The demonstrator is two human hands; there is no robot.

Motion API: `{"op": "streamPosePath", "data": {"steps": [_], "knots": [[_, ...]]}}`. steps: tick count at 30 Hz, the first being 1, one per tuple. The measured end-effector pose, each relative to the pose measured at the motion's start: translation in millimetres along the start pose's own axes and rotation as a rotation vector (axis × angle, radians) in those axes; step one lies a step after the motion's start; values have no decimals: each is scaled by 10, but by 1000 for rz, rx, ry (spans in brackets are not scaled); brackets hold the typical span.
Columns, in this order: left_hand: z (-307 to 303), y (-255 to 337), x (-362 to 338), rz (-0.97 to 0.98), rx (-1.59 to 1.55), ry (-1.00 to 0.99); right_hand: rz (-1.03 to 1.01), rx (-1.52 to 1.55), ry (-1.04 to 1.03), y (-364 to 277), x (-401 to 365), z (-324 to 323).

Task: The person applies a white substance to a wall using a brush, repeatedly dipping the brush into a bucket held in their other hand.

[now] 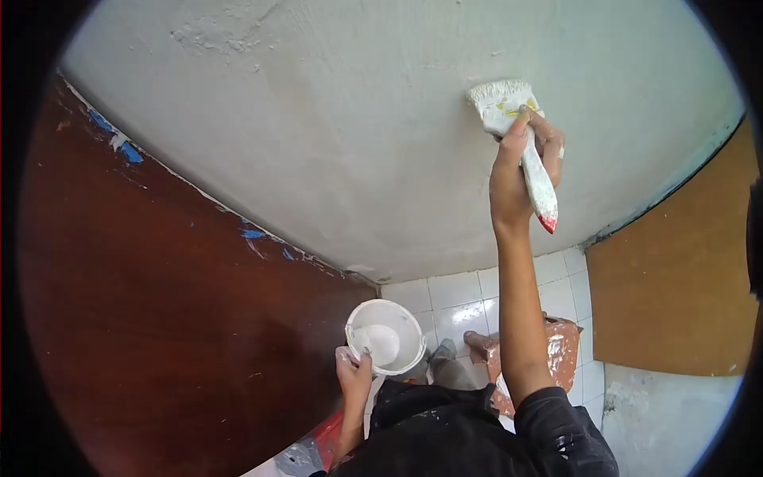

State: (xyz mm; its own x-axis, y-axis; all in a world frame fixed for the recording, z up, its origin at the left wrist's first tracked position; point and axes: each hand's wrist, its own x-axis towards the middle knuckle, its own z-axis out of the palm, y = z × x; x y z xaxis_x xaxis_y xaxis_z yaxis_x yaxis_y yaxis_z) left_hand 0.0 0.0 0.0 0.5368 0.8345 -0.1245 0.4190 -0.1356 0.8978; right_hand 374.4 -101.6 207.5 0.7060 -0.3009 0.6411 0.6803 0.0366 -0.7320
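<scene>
Brush (497, 118) — broad, flat, its head thickly coated in white, yellow marks showing through near the ferrule; handle likewise white-smeared, ending in a red tip. Location: upper right of centre, bristles at the pale wall (342, 151), handle slanting down and right. Right hand (526, 155): closed around the brush where head meets handle, thumb along the near face, partly hiding it.

Bucket (424, 350): white, round, open-topped, with white material at the bottom; lower centre. Left hand (354, 366): fingers gripping the bucket's rim on its left side.

Wall: greyish-white, patchy, with rough, raised spots at upper left. Dark reddish-brown panel (151, 310): left, blue and white smears along its edge — close beside the bucket. Lighter brown panel (675, 270): right. White floor tiles (453, 296): below the wall. Red-brown stool (563, 343): white-spattered, standing on the tiles, partly blocked from sight by the right forearm.
</scene>
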Motion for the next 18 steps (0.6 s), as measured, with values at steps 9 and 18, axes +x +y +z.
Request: {"op": "streamPosePath", "data": {"steps": [9, 18], "knots": [[-32, -36, 224, -117, -233, -79, 287, -200, 28, 1239, -1530, -349], [-230, -62, 254, -33, -187, -122, -208, -146, 9, -243, -235, 343]]}}
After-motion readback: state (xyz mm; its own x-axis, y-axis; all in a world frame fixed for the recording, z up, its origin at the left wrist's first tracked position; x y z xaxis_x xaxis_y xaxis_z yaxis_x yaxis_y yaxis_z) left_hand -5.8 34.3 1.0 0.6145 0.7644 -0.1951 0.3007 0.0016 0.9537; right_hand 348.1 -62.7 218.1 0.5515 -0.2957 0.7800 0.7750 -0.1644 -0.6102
